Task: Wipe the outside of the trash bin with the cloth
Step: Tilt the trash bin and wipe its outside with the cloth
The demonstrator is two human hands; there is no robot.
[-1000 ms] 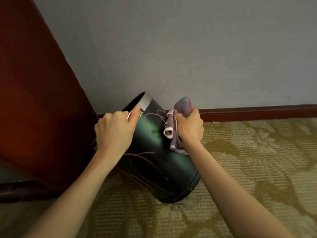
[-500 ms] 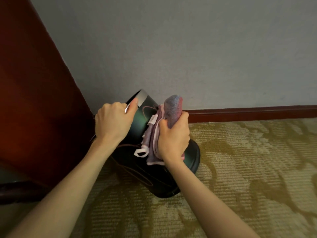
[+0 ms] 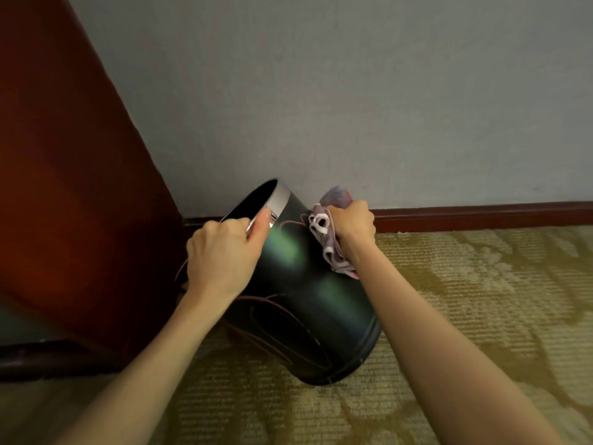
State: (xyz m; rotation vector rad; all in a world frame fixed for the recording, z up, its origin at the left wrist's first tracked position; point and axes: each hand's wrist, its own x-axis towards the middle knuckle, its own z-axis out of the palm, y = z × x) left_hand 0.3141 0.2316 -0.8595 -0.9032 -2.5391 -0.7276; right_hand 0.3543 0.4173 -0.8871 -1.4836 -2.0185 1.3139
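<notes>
A pale grey wall [image 3: 353, 91] fills the upper view. A red-brown wooden panel [image 3: 64, 187] stands to the left, and a patterned beige-green carpet [image 3: 481, 300] lies below. A dark red skirting board [image 3: 481, 211] runs along the foot of the wall.

The trash bin [image 3: 314, 303] stands on the carpet, close to the wall and just beside the panel. It is dark and glossy, with thin pinkish curved lines on its side. It is tilted, base edge on the carpet and mouth turned up and left towards the panel. A silver band [image 3: 282, 197] rings the mouth. The inside is black shadow, so I cannot tell what it holds.

The left grip [image 3: 221, 252], a bare hand, is closed on the bin's rim, fingers curled over the edge and thumb lying along the silver band. The right grip [image 3: 353, 223] is clenched round the cloth [image 3: 333, 252], a bunched mauve-grey rag with white looped trim. It presses the cloth against the bin's upper right side, near the rim. Any writing on the trim is too small to read.
</notes>
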